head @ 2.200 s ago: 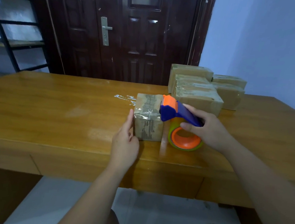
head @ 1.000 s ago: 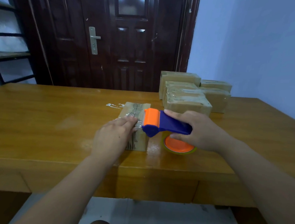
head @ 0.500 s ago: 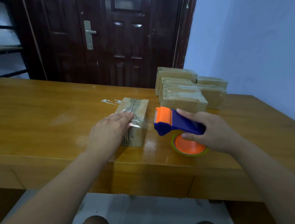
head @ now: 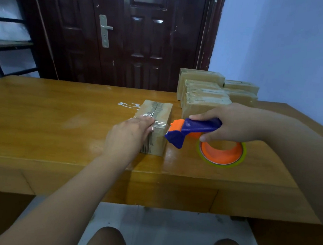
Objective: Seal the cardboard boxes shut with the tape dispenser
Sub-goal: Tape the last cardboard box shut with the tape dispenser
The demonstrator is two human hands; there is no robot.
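Observation:
A small cardboard box (head: 158, 112) stands near the middle of the wooden table (head: 51, 117), with clear tape across its top and down its near side. My left hand (head: 129, 134) lies flat on the box's near left corner, fingers pressing the tape. My right hand (head: 232, 125) grips the blue handle of the tape dispenser (head: 191, 129). The dispenser's orange head is just right of the box, at its top edge. Its orange tape roll (head: 221, 152) hangs low over the table below my right hand.
Several taped cardboard boxes (head: 207, 93) are stacked at the back right of the table, close behind my right hand. Scraps of clear tape (head: 126, 105) stick to the table left of the box. A dark door (head: 144, 36) and a shelf (head: 8, 42) stand beyond.
My left hand has gone from the box's left side onto its top and pressed the tape down. The dispenser has pulled away right from the box, then come back close to its right edge.

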